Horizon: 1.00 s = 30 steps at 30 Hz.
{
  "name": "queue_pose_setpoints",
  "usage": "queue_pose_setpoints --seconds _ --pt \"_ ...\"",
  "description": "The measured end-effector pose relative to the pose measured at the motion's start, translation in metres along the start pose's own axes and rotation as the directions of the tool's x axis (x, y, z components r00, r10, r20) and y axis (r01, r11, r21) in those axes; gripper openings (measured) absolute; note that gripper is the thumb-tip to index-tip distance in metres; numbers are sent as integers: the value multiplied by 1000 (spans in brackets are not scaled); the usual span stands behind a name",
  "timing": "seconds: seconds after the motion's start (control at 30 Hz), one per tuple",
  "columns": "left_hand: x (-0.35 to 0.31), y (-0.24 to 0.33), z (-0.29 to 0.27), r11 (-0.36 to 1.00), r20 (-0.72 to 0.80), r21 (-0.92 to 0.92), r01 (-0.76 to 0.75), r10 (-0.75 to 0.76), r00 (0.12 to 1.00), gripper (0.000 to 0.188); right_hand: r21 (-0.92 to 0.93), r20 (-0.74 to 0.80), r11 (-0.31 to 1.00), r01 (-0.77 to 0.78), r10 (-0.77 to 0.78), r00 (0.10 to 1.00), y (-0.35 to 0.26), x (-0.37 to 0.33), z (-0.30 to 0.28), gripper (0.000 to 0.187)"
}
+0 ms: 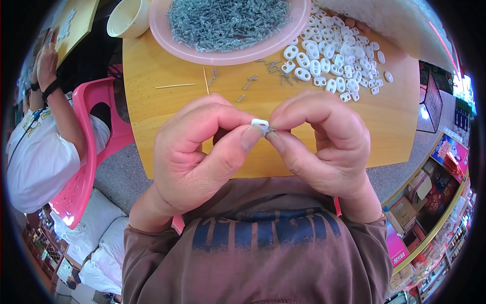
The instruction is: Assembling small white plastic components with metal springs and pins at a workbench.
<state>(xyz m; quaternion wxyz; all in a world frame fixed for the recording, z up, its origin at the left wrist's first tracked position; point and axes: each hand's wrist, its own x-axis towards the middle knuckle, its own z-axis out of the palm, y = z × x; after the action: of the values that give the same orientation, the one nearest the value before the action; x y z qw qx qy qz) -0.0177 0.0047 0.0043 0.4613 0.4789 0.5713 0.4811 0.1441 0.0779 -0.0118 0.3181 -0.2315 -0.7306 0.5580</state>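
Close to my chest, over the table's near part, my two hands meet fingertip to fingertip. Between thumb and forefinger, my left hand pinches a small white plastic cord-lock piece with a hole in it. My right hand is closed in a pinch at the piece's right side. A thin, shiny bit shows at its fingertips, too small and covered to name. Past my hands, a few loose metal springs lie on the wooden table.
A pink basin heaped with metal springs stands at the back. White oval plastic pieces spread to its right. Two toothpicks lie at left, near a cream bowl. Another person sits on a pink chair.
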Motion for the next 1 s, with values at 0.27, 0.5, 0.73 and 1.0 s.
queue_pose_setpoints --seconds 0.27,0.5,0.73,1.0 --pt "0 0 0 998 -6 54 -17 17 1000 6 61 -23 998 -6 7 1000 -2 -1 1 24" --pt "3 2 -2 984 39 166 -65 59 997 5 44 20 999 10 -11 1000 -3 0 -1 22" --pt "4 3 -3 971 79 234 -57 40 996 5 120 36 988 -94 91 995 -3 -1 -2 17" --pt "3 0 -4 991 105 117 57 -69 992 7 168 43 976 -139 133 990 0 -3 1 15"
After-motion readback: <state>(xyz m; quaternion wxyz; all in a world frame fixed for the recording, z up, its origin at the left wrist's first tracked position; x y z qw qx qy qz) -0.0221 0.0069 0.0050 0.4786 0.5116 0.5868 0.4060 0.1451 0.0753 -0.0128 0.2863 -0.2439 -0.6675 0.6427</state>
